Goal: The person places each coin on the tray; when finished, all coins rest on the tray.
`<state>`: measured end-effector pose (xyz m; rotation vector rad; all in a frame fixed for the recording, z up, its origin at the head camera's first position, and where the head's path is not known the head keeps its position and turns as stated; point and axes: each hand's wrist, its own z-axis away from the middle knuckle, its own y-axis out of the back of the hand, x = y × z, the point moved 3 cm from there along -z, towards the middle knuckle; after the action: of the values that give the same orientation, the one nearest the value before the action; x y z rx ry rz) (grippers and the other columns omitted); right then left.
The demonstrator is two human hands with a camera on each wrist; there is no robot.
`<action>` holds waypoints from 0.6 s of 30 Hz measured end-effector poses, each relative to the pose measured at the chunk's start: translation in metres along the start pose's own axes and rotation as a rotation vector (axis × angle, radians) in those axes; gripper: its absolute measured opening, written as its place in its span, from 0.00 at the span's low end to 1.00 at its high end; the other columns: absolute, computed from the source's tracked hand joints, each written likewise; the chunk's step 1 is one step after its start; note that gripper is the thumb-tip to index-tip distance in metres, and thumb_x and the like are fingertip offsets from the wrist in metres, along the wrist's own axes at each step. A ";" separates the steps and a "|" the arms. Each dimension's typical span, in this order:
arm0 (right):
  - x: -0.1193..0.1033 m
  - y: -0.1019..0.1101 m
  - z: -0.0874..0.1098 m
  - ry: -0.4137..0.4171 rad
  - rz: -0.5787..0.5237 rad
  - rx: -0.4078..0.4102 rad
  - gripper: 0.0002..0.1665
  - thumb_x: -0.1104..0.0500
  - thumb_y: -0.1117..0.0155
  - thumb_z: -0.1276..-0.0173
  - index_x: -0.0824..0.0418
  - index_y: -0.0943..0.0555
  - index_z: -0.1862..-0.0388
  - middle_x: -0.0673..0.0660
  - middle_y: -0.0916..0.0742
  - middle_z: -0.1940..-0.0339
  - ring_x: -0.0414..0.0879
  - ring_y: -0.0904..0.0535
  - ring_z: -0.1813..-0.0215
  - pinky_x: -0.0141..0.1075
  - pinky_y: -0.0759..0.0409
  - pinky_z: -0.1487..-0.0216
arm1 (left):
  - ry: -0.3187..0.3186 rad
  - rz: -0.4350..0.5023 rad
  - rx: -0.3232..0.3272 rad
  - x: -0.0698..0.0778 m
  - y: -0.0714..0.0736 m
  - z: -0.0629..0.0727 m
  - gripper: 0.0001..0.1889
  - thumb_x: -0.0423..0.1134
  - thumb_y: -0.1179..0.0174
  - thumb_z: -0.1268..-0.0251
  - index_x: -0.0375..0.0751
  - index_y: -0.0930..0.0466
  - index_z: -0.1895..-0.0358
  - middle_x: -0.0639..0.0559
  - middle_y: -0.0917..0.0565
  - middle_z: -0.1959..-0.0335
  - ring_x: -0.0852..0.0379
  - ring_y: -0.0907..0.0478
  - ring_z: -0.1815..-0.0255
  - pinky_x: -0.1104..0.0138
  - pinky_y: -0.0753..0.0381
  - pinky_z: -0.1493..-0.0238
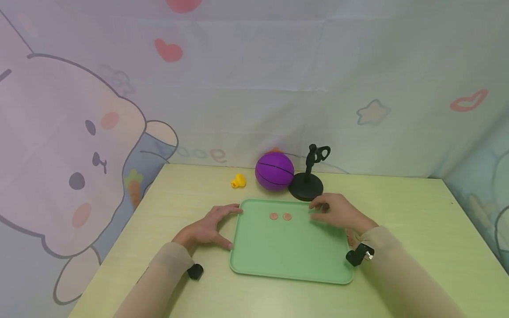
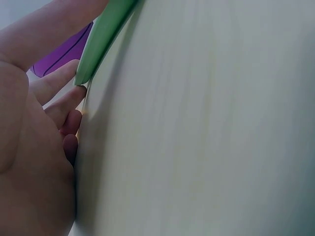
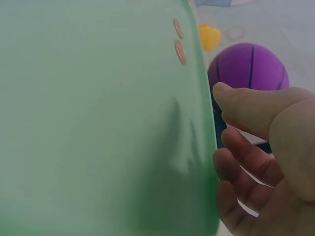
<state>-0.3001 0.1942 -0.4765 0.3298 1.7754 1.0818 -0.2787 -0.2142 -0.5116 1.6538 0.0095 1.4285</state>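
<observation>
A light green tray (image 1: 290, 251) lies on the table. Two small copper-coloured coins (image 1: 274, 216) sit side by side near its far edge; the right wrist view shows both coins (image 3: 180, 51) too. My left hand (image 1: 207, 227) rests at the tray's left side, thumb and fingertips spread apart and touching the rim. Over the tray's far right corner is my right hand (image 1: 338, 212), thumb and fingers loosely bent with a gap between them. Nothing shows in its grasp, though the index finger is mostly hidden behind the thumb (image 3: 246, 103) in the right wrist view.
Behind the tray stand a purple ball (image 1: 274, 171), a small yellow rubber duck (image 1: 239, 180) and a black stand (image 1: 306, 185) with a round base. Some brownish pieces (image 1: 351, 237) lie by the tray's right edge, partly hidden under my right wrist. A printed cloth hangs behind the table.
</observation>
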 end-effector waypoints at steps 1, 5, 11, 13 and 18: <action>0.002 0.004 0.004 -0.004 -0.008 0.004 0.15 0.56 0.23 0.32 0.61 0.11 0.50 0.50 0.11 0.60 0.43 0.17 0.59 0.40 0.16 0.55 | -0.001 0.001 0.002 0.000 0.000 0.000 0.53 0.44 0.15 0.55 0.55 0.33 0.22 0.52 0.44 0.15 0.42 0.50 0.19 0.35 0.50 0.22; 0.013 0.018 0.018 -0.044 -0.033 0.011 0.16 0.56 0.24 0.31 0.61 0.11 0.48 0.50 0.12 0.60 0.43 0.17 0.58 0.38 0.17 0.57 | -0.003 -0.001 0.005 0.001 0.001 0.001 0.53 0.44 0.15 0.55 0.54 0.33 0.22 0.51 0.43 0.15 0.42 0.50 0.19 0.35 0.51 0.21; 0.028 0.034 0.038 -0.104 -0.041 0.005 0.15 0.54 0.25 0.30 0.60 0.11 0.48 0.49 0.12 0.59 0.44 0.18 0.58 0.36 0.17 0.58 | -0.005 -0.004 0.009 -0.001 0.002 0.002 0.53 0.45 0.15 0.55 0.54 0.33 0.22 0.51 0.43 0.15 0.42 0.49 0.20 0.35 0.50 0.22; 0.034 0.037 0.043 -0.122 -0.035 0.000 0.13 0.54 0.25 0.29 0.59 0.11 0.50 0.49 0.12 0.60 0.44 0.18 0.58 0.35 0.17 0.59 | -0.004 -0.003 0.008 -0.001 0.002 0.002 0.53 0.45 0.15 0.55 0.54 0.33 0.22 0.51 0.43 0.15 0.41 0.50 0.20 0.35 0.50 0.22; 0.047 0.043 0.055 -0.154 -0.031 -0.019 0.09 0.56 0.27 0.28 0.58 0.10 0.52 0.49 0.11 0.59 0.43 0.18 0.59 0.35 0.18 0.60 | -0.002 0.004 0.007 0.000 0.002 0.003 0.52 0.44 0.15 0.55 0.54 0.33 0.22 0.51 0.43 0.15 0.41 0.50 0.19 0.35 0.51 0.22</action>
<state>-0.2856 0.2770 -0.4773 0.3629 1.6277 1.0231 -0.2776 -0.2175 -0.5098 1.6614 0.0095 1.4317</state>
